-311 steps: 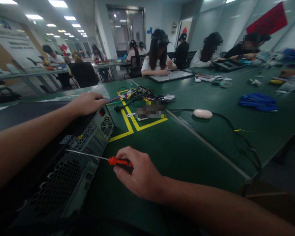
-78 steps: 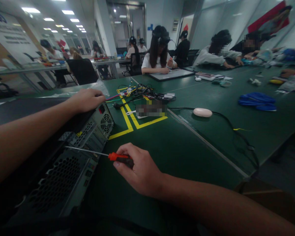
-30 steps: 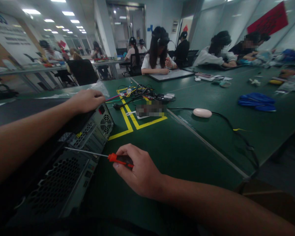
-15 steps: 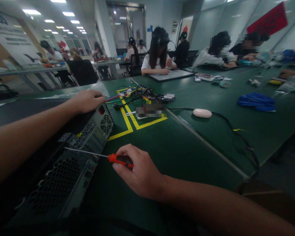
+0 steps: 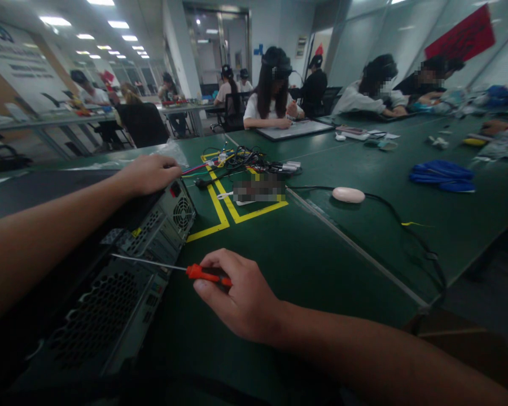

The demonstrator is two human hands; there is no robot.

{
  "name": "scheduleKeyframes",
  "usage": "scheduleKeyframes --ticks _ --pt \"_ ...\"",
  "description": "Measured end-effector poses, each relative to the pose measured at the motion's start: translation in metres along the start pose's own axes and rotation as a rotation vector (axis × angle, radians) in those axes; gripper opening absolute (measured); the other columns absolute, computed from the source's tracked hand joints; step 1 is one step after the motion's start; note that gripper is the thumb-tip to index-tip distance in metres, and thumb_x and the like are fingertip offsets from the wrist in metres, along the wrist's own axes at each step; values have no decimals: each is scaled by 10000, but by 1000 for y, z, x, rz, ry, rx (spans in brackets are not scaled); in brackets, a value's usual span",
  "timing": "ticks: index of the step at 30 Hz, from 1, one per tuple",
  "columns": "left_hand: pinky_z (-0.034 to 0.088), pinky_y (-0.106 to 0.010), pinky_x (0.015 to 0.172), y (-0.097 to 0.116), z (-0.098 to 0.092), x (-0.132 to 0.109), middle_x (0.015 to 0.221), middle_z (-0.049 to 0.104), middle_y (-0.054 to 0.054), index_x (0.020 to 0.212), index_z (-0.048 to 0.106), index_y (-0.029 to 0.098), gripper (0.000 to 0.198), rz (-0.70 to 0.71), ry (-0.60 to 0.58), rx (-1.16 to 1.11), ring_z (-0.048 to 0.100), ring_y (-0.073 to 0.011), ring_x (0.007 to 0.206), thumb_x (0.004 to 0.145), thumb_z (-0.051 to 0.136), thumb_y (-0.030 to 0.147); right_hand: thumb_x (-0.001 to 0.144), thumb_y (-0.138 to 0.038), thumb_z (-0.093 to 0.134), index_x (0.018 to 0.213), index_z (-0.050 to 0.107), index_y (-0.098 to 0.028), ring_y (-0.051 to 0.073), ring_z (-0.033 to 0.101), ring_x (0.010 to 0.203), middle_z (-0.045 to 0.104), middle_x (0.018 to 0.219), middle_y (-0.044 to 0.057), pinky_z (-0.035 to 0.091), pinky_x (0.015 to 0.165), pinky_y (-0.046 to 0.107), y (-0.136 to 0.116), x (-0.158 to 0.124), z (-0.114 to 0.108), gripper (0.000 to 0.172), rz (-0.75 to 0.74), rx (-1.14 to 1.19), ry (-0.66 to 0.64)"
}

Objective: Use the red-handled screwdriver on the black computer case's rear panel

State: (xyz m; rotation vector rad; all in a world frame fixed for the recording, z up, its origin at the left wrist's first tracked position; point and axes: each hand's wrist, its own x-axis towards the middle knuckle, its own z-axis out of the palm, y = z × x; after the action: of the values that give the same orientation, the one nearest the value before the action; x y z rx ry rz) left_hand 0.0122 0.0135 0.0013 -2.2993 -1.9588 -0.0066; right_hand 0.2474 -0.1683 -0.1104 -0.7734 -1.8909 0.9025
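A black computer case [image 5: 93, 321] lies at the left, its rear panel with honeycomb vents and a round fan grille turned toward the right. My left hand [image 5: 150, 173] rests on the top of the case near its far corner, with the fingers bent over the edge. In my right hand [image 5: 239, 293] is a screwdriver [image 5: 195, 272] with a red and black handle, pinched between thumb and fingers. The long shaft points left, and its tip is at the upper side of the rear panel.
Beyond the case, tangled cables [image 5: 248, 158] lie by yellow tape on the green table [image 5: 342, 265]. A pale oval object [image 5: 348, 195] sits on a black cable at the right, with blue cloth [image 5: 442, 173] farther off. Several people sit at tables behind.
The screwdriver's handle has turned a little in my right hand, showing more red. My left hand and the case have stayed in place.
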Motion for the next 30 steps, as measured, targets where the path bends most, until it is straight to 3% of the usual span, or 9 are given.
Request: scheduleKeyframes --ticks 8,13,19,30 --pt "500 -418 1034 2 -4 -2 1292 721 -195 1272 736 82 664 3 -25 -5 657 -350 1216 960 266 434 1040 -369 585 1072 684 -181 170 640 797 707 942 49 500 740 294 0 0 0 215 28 -37 -32" --pt "498 -417 1038 1 -4 -1 1301 716 -198 1276 729 78 655 9 -26 -5 651 -349 1227 970 264 425 966 -385 682 1165 622 -194 193 687 863 729 1020 60 543 776 313 3 -2 3 283 33 11 -40" --pt "503 -416 1021 0 -3 -1 1279 719 -200 1274 726 78 651 21 -28 10 656 -346 1205 968 262 417 950 -275 665 1068 637 -199 171 655 790 717 965 42 535 768 316 3 0 2 144 25 -7 -41" --pt "507 -410 1021 -2 -1 0 1245 739 -184 1256 752 86 644 9 -3 -22 672 -335 1171 954 295 426 956 -279 664 1049 639 -209 171 641 773 717 953 38 530 762 316 1 1 2 119 42 -9 -42"
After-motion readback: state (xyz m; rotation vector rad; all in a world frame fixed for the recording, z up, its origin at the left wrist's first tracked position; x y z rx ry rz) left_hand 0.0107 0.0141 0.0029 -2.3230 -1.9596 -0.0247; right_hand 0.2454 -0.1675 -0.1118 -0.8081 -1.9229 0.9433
